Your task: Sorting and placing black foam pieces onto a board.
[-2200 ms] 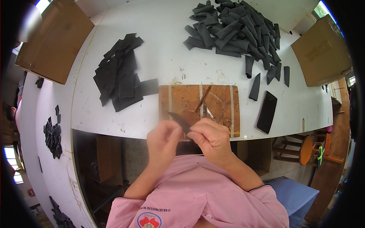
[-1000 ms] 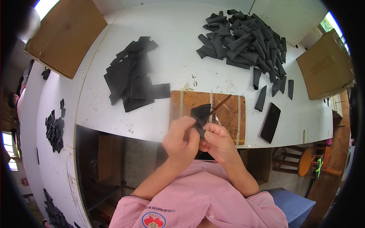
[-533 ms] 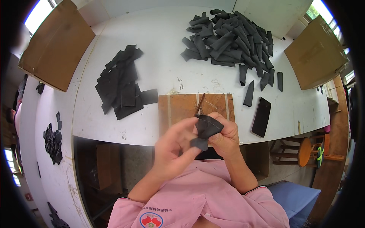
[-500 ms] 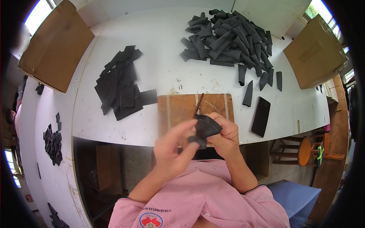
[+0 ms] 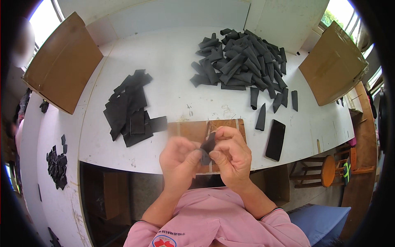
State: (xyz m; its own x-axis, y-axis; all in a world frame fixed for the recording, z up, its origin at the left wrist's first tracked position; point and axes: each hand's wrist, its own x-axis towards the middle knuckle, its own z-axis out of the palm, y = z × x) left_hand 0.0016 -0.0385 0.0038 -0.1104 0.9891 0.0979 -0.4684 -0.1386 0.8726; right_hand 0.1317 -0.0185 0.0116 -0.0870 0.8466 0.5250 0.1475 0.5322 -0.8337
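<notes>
A small black fabric piece (image 5: 209,143) is pinched between my two hands, bunched and partly hidden by the fingers. My left hand (image 5: 177,159) closes thumb and fingers on its left side, a little blurred. On its right side, my right hand (image 5: 234,154) grips it with thumb and fingertips. Both hands are over the near part of a brown wooden board (image 5: 187,129) at the table's front edge. Flat black fabric pieces (image 5: 127,109) lie in a loose stack to the left. Farther back on the right is a big heap of black tube-like fabric pieces (image 5: 247,57).
A black phone (image 5: 275,140) lies right of the board. Cardboard boxes stand at the back left (image 5: 63,61) and back right (image 5: 333,64). More small black pieces (image 5: 56,166) lie on the left side table. A wooden stool (image 5: 327,171) is beyond the table, right.
The fabric piece was spread open with its stitched seam showing; now it is bunched between both hands. My right hand has moved slightly left and down, and the whole view has shifted.
</notes>
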